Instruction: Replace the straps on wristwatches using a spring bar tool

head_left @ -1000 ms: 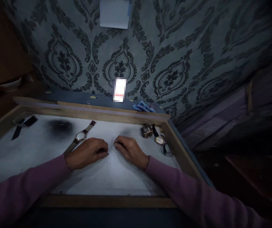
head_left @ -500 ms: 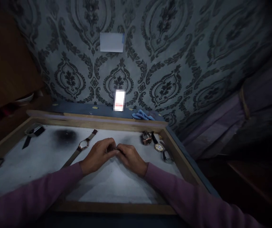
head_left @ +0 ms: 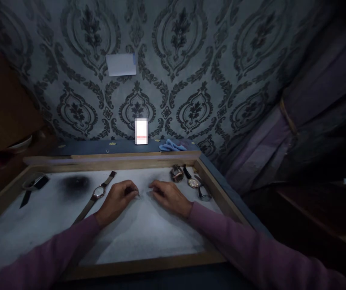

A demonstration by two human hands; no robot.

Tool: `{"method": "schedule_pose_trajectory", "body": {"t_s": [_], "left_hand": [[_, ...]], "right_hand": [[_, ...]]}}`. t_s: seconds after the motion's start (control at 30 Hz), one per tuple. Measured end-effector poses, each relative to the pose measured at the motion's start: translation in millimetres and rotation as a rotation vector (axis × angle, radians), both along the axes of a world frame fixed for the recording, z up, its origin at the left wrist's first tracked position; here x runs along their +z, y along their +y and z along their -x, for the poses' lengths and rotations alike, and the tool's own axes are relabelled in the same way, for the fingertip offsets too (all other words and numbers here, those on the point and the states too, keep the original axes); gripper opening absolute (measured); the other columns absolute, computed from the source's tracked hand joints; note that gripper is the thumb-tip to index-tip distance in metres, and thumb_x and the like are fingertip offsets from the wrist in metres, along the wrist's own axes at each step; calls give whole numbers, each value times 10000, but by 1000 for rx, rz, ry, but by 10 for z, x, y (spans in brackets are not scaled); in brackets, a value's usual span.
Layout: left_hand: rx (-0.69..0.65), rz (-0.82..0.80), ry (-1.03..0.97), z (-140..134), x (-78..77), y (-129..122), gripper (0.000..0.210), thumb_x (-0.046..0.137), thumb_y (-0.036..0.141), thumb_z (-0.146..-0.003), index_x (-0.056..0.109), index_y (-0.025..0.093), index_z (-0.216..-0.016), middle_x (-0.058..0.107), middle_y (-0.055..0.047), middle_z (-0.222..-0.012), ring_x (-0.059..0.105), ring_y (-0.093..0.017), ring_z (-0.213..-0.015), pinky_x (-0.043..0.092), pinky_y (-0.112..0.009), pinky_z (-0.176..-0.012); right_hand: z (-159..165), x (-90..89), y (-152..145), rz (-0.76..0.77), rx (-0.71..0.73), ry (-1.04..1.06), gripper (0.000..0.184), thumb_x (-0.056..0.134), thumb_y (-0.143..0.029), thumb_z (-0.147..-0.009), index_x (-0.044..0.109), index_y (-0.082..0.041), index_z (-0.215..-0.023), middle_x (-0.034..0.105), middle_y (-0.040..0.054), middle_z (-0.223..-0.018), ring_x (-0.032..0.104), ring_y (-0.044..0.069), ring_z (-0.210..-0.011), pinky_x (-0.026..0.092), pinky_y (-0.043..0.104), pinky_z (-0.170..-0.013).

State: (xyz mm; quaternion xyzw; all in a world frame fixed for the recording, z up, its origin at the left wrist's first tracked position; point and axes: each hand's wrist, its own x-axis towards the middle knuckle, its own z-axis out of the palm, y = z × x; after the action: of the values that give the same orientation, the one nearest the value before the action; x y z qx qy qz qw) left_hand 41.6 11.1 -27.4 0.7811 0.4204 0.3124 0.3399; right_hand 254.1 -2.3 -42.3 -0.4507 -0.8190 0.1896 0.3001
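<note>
Left hand (head_left: 115,202) over middle of wooden tray (head_left: 148,264), fingers bent toward thumb; can't tell from here whether closed on something tiny. Right hand (head_left: 173,197) faces it over tray's middle, fingers curled, hold unclear too. Strapped watch (head_left: 98,192) lies inside tray, left of middle, near left hand. Three watches (head_left: 193,183) cluster toward tray's far right corner.

Inside the rectangular wooden tray (head_left: 148,264), left to right: a dark rectangular watch (head_left: 42,181) in the far corner, a brown-strapped round watch (head_left: 98,191), left hand (head_left: 117,199), right hand (head_left: 172,197), a copper-coloured watch (head_left: 177,173), a gold round watch (head_left: 192,183) and a black-strapped watch (head_left: 203,193). Behind it, on the blue surface (head_left: 124,150): a bright rectangular screen (head_left: 141,131), left of a crumpled blue cloth (head_left: 173,146).
</note>
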Motion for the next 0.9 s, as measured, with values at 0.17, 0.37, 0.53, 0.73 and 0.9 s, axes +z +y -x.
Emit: {"method": "schedule_pose_trajectory", "body": {"t_s": [0.17, 0.37, 0.53, 0.73, 0.9], "left_hand": [[-16, 30, -8, -11, 38, 17, 178, 568, 287, -814, 624, 154, -710, 621, -11, -665, 570, -150, -642, 420, -244, -594], [1, 54, -15, 52, 126, 119, 187, 582, 323, -807, 620, 161, -720, 580, 12, -612, 514, -126, -579, 387, -222, -536], [-53, 2, 118, 92, 171, 147, 190, 556, 304, -845, 619, 158, -740, 555, 21, -598, 490, -120, -570, 350, -225, -535], [-93, -99, 309, 56, 259, 86, 114, 556, 205, -845, 628, 185, -759, 642, 10, -713, 547, -140, -652, 381, -239, -606], [-91, -68, 284, 36, 216, 84, 112, 563, 212, -843, 647, 187, -772, 664, 5, -729, 561, -142, -655, 406, -241, -624]], "right_hand": [[-94, -68, 47, -5, -11, -17, 141, 544, -117, -844, 648, -154, -932, 670, 37, -707, 588, 161, -622, 391, 240, -592], [-77, -96, 105, 2, -1, -39, 133, 552, -115, -859, 658, -168, -920, 672, 39, -720, 596, 165, -651, 383, 243, -613], [-78, -85, 115, -15, 21, -80, 134, 542, -108, -868, 661, -163, -897, 694, 61, -764, 619, 185, -694, 390, 260, -636], [-71, -95, 125, -31, 42, -113, 139, 532, -96, -878, 655, -157, -895, 713, 74, -817, 638, 190, -723, 400, 262, -648], [-67, -95, 129, -38, 54, -128, 144, 524, -88, -886, 653, -152, -896, 716, 82, -843, 640, 189, -746, 409, 263, -671]]}}
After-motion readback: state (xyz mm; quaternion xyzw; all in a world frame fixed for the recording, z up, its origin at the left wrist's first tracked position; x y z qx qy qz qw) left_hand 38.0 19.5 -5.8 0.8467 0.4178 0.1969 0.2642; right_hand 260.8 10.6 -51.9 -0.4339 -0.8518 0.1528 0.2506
